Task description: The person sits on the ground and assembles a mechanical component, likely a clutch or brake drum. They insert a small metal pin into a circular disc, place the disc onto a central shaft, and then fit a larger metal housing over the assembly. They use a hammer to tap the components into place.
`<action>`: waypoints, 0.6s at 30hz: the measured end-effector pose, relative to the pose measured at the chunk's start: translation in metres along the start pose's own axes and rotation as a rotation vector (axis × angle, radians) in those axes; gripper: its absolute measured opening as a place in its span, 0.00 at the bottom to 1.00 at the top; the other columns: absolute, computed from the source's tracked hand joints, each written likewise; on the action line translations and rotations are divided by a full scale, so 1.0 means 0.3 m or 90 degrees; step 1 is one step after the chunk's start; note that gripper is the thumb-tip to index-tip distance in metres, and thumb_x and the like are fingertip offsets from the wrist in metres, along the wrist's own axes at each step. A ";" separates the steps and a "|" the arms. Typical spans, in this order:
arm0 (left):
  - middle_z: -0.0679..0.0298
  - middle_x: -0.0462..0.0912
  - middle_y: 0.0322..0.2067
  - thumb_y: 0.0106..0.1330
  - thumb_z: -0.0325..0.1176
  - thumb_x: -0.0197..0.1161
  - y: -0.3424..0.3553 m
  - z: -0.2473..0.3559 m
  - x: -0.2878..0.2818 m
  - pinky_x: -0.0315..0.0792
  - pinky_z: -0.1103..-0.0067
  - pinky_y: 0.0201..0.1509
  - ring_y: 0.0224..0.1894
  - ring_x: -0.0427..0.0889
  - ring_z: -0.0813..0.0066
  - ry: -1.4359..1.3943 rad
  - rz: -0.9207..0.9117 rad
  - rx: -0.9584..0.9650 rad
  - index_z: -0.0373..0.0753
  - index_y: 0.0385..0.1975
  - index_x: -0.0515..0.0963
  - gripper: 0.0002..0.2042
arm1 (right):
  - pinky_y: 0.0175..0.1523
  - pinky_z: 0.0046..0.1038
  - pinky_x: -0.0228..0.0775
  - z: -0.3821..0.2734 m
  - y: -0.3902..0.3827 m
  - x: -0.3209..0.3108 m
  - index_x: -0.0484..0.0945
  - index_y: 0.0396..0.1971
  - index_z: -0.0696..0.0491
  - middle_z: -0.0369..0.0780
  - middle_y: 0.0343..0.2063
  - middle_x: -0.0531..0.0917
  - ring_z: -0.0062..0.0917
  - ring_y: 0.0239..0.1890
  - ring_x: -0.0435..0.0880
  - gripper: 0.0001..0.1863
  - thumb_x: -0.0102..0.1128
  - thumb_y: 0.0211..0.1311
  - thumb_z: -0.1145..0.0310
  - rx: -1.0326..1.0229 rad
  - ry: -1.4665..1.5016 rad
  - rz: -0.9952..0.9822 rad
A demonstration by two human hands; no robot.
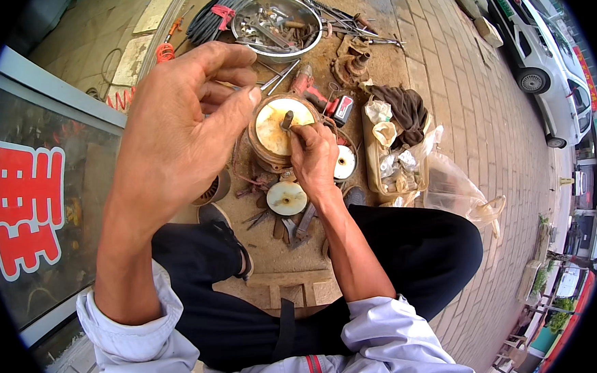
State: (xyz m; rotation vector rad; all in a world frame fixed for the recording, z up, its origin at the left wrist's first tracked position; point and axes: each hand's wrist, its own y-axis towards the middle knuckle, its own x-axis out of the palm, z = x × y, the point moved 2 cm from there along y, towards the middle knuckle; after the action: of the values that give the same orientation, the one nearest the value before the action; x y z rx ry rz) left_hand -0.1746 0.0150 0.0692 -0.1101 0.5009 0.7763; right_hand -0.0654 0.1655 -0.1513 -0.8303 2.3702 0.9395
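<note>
Between my feet stands a round rusty metal housing (261,150) with a pale, yellow-stained disc (269,123) on top. A short dark shaft (286,120) sticks up from the disc. My right hand (315,159) rests over the right side of it, thumb and fingers pinched together close beside the shaft; whatever they hold is hidden. Raised above and left of the housing is my left hand (178,122), fingers loosely bent and thumb apart, with nothing visible in it. A loose white disc (287,198) lies nearer me, beside several hand tools (302,228).
Beyond the housing are a red cordless power tool (306,87), a rusty casting (352,59) and a metal bowl (319,35) of parts. A plastic bin (374,171) with rags stands right, next to a clear bag (452,187). Left is a glass door (76,125); a white car (539,45) is farther right.
</note>
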 end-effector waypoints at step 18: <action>0.54 0.84 0.48 0.71 0.32 0.64 -0.008 -0.041 0.012 0.78 0.78 0.55 0.49 0.84 0.73 0.039 -0.032 0.051 0.27 0.59 0.75 0.21 | 0.43 0.33 0.79 0.049 0.029 -0.018 0.88 0.40 0.59 0.47 0.34 0.89 0.33 0.35 0.88 0.10 0.69 0.60 0.73 0.125 0.117 -0.070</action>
State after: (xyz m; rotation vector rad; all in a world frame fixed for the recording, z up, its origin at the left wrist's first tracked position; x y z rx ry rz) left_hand -0.1757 0.0122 0.0565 -0.0723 0.5851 0.7036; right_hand -0.0645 0.1833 -0.1540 -0.9933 2.4934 0.5968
